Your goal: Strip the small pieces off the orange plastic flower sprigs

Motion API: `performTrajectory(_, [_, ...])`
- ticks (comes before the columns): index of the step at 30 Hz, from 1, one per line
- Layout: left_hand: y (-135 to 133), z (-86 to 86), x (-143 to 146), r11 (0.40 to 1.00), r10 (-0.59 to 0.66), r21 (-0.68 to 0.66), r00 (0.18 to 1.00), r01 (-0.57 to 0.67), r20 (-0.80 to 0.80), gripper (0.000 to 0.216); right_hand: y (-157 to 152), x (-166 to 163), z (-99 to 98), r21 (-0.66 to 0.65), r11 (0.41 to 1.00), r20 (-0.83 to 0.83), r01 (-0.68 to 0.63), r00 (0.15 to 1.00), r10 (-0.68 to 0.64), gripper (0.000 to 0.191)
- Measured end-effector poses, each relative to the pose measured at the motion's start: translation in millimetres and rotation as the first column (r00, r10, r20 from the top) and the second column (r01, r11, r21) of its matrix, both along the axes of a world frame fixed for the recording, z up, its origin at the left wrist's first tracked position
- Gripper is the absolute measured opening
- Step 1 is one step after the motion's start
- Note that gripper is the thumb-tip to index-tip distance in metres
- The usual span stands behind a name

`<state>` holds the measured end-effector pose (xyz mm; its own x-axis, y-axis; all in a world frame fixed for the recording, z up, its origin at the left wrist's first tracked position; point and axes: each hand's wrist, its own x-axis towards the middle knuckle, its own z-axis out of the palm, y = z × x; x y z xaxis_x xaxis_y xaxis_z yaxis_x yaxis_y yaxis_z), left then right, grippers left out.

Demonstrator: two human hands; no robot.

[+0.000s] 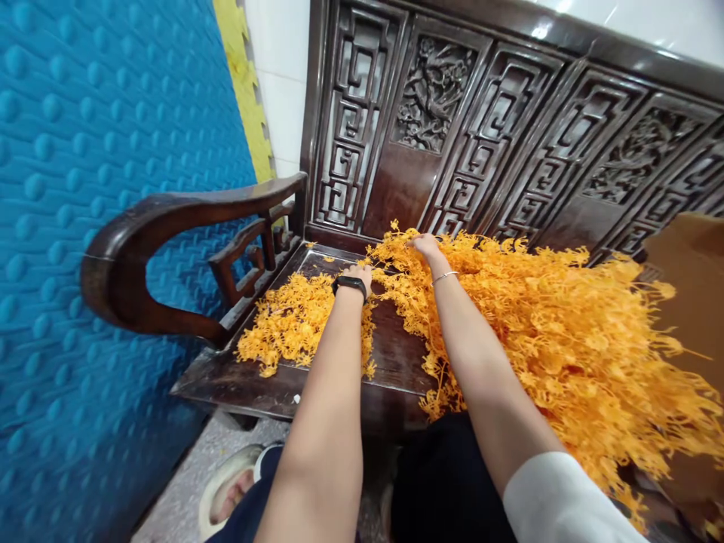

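A big heap of orange plastic sprigs [571, 332] covers the right part of a dark carved wooden bench [396, 354]. A smaller pile of orange sprigs [288, 320] lies on the seat at the left. My left hand [359, 275], with a black band on the wrist, rests at the gap between the two piles, its fingers curled and mostly hidden. My right hand [424, 243], with a thin bracelet, reaches into the top edge of the big heap, fingers closed among the sprigs.
A curved armrest [170, 219] bounds the bench on the left, with a blue padded wall [84, 226] beyond it. The carved backrest [480, 121] stands behind. A brown cardboard box [690, 264] sits at the far right. My foot in a slipper [231, 490] shows below.
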<state>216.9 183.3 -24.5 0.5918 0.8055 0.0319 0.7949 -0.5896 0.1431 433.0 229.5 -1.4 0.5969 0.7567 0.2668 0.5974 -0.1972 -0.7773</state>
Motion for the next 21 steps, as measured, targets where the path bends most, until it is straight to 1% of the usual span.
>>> performTrajectory(2, [0,2.4,-7,1.000,0.021,0.000,1.000,-0.021,-0.009,0.039,0,-1,13.2,0.119,0.992,-0.110,0.033,0.994,-0.020,0.013])
performTrajectory(4, [1,5.0,-12,0.999,0.036,-0.004,0.999,-0.036,-0.014,0.039,-2,0,30.6,0.257,0.964,-0.204,0.072,0.979,-0.018,0.010])
performTrajectory(7, [0,7.6,-14,0.999,0.047,-0.023,0.999,-0.048,-0.010,0.039,-12,7,58.1,0.434,0.893,-0.308,0.121,0.951,0.021,0.010])
performTrajectory(11, [-1,8.1,-9,0.997,0.051,-0.057,0.998,-0.049,0.026,0.043,-33,24,87.6,0.586,0.796,-0.378,0.149,0.920,0.106,0.014])
performTrajectory(14, [-3,8.1,1,0.996,0.035,-0.087,0.997,-0.029,0.069,0.057,-45,38,105.9,0.671,0.728,-0.394,0.145,0.900,0.184,0.016])
performTrajectory(17, [-6,8.7,15,0.992,-0.025,-0.118,0.994,0.038,0.108,0.076,-48,51,120.1,0.720,0.689,-0.363,0.085,0.892,0.270,0.017])
performTrajectory(19, [-10,9.0,24,0.985,-0.078,-0.145,0.990,0.094,0.114,0.081,-44,60,123.5,0.738,0.673,-0.330,0.045,0.894,0.302,0.019])
performTrajectory(21, [-14,8.5,32,0.974,-0.121,-0.178,0.988,0.137,0.098,0.080,-37,66,118.9,0.738,0.673,-0.322,0.050,0.902,0.286,0.021])
